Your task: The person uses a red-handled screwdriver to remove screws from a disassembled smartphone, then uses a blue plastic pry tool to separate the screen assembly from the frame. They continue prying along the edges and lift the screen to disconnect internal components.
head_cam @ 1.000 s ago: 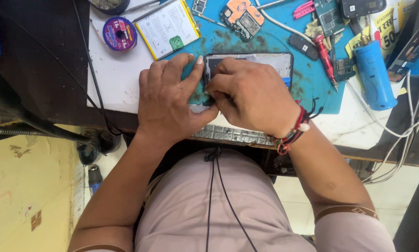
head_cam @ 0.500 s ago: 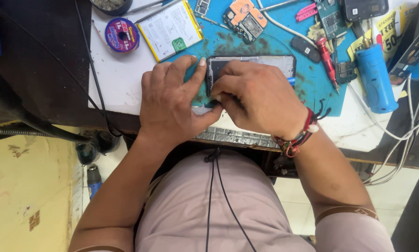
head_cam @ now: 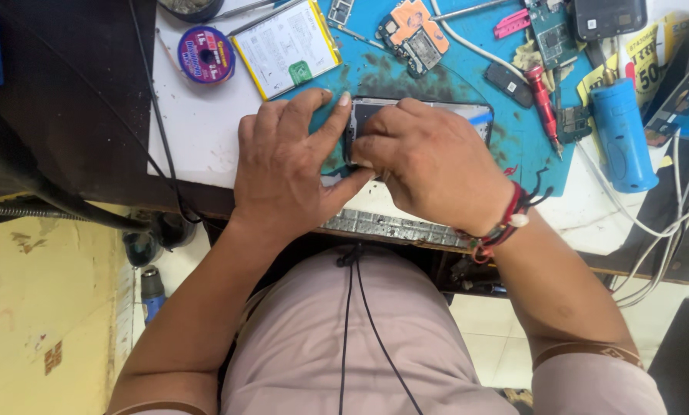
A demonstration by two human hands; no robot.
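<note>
An opened phone [head_cam: 467,115] lies flat on a blue work mat [head_cam: 375,73] near the table's front edge. My left hand [head_cam: 283,173] rests on the mat beside the phone's left end, its fingertips pressed against that end. My right hand [head_cam: 429,165] covers the phone's left half with the fingers curled down onto it. Whether a small tool sits under the fingers is hidden. Only the phone's right end shows, with a bit of blue tape.
Behind the hands lie a flat white battery [head_cam: 287,46], a purple solder reel [head_cam: 205,54], an orange circuit board [head_cam: 414,34], a red screwdriver [head_cam: 544,100] and a blue cylinder [head_cam: 621,134]. White cables [head_cam: 667,223] hang off the right edge.
Both hands stay on the phone; the right hand has shifted slightly down and left over it. The phone has not moved.
</note>
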